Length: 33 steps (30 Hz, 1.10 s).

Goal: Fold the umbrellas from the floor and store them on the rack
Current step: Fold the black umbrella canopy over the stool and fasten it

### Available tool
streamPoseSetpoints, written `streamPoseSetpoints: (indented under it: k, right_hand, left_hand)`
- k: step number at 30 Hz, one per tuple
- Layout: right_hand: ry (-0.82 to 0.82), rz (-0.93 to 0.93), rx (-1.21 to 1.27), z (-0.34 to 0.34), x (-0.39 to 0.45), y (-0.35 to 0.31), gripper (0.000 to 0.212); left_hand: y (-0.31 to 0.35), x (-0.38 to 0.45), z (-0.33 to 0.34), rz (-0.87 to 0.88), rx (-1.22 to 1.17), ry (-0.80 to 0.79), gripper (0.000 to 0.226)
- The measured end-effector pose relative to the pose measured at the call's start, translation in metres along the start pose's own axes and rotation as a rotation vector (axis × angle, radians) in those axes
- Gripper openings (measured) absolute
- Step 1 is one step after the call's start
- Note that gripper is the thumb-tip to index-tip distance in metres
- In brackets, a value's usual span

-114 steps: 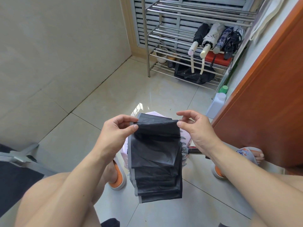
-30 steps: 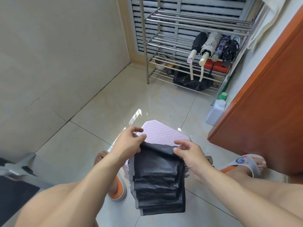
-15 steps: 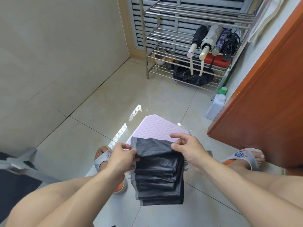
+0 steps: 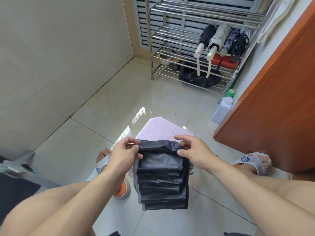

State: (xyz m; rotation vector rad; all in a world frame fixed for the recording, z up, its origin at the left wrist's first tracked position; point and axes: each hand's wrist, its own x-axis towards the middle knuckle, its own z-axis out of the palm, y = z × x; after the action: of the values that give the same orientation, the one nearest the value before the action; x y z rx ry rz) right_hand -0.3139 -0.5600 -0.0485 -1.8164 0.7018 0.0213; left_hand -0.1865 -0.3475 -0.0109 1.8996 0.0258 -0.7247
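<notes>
Umbrella [image 4: 162, 176] canopy pinched by fingers of both hands; rack [image 4: 170, 38] shelf holds four folded umbrellas [image 4: 221, 40].

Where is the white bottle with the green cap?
The white bottle stands on the floor at the right, against the orange-brown door, just beside the metal rack.

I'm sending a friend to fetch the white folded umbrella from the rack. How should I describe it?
Find the steel rack in the far corner. Four folded umbrellas lie on its middle shelf; take the white umbrella, second from the left, the only pale canopy, with a cream handle.
</notes>
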Motion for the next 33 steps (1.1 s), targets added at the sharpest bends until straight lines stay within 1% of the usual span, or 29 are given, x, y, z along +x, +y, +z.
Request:
streamPoseSetpoints:
  k: [4,8,12,13,15,17,18,20,22,23,24,25,27,28,29,30,32,33]
  right_hand:
    - [0.174,-0.049,0.118,-0.004,0.002,-0.009,0.035]
    - [0.215,-0.041,0.148,-0.006,0.007,-0.012,0.031]
    - [0.250,-0.049,0.064,-0.009,0.017,-0.017,0.027]
    - [0.246,-0.054,0.059,-0.010,0.019,-0.018,0.028]
    - [0.173,-0.044,0.104,-0.015,0.022,-0.017,0.036]
    - [0.078,-0.001,0.132,-0.016,0.024,-0.013,0.046]
    - [0.069,0.008,0.104,-0.015,0.024,-0.010,0.047]
    - [0.155,-0.005,0.068,-0.013,0.024,-0.008,0.040]
    - [0.262,-0.038,0.130,-0.016,0.025,-0.006,0.033]
    - [0.284,-0.057,0.133,-0.020,0.025,-0.005,0.031]
    - [0.281,-0.055,0.074,-0.026,0.025,-0.001,0.030]
    - [0.243,-0.021,-0.089,-0.034,0.025,0.008,0.030]
    - [0.077,0.117,-0.564,-0.048,0.020,0.033,0.032]
    - [0.007,0.214,-0.682,-0.053,0.016,0.048,0.034]
    - [-0.032,0.312,-0.661,-0.056,0.012,0.059,0.035]
    - [-0.048,0.390,-0.526,-0.056,0.007,0.067,0.037]
    - [-0.038,0.527,-0.099,-0.053,-0.002,0.073,0.041]
    - [-0.024,0.584,0.079,-0.050,-0.006,0.075,0.040]
  left_hand:
    - [-0.001,0.007,0.002,0.059,0.008,0.033,0.020]
    - [0.009,0.012,0.001,0.137,-0.053,0.076,0.016]
    - [0.025,0.025,0.000,0.207,-0.079,0.063,0.011]
    - [0.028,0.028,0.001,0.215,-0.086,0.046,0.011]
    - [0.033,0.031,0.002,0.219,-0.107,0.013,0.013]
    - [0.035,0.033,0.003,0.207,-0.102,0.012,0.014]
    - [0.034,0.034,0.003,0.196,-0.088,0.025,0.014]
    - [0.031,0.034,0.002,0.169,-0.045,0.060,0.012]
    - [0.029,0.031,0.002,0.152,0.002,0.076,0.014]
    - [0.028,0.028,0.002,0.146,0.038,0.068,0.017]
    - [0.027,0.024,0.001,0.134,0.095,0.051,0.021]
    - [0.026,0.019,0.000,0.115,0.171,0.026,0.026]
    - [0.020,0.011,-0.001,0.070,0.345,-0.038,0.031]
    - [0.018,0.008,-0.002,0.050,0.423,-0.068,0.030]
    - [0.015,0.006,-0.003,0.039,0.487,-0.088,0.026]
    - [0.012,0.004,-0.003,0.036,0.526,-0.093,0.021]
    - [0.006,0.000,-0.003,0.048,0.558,-0.064,0.007]
    - [0.002,-0.003,-0.002,0.060,0.571,-0.044,0.004]
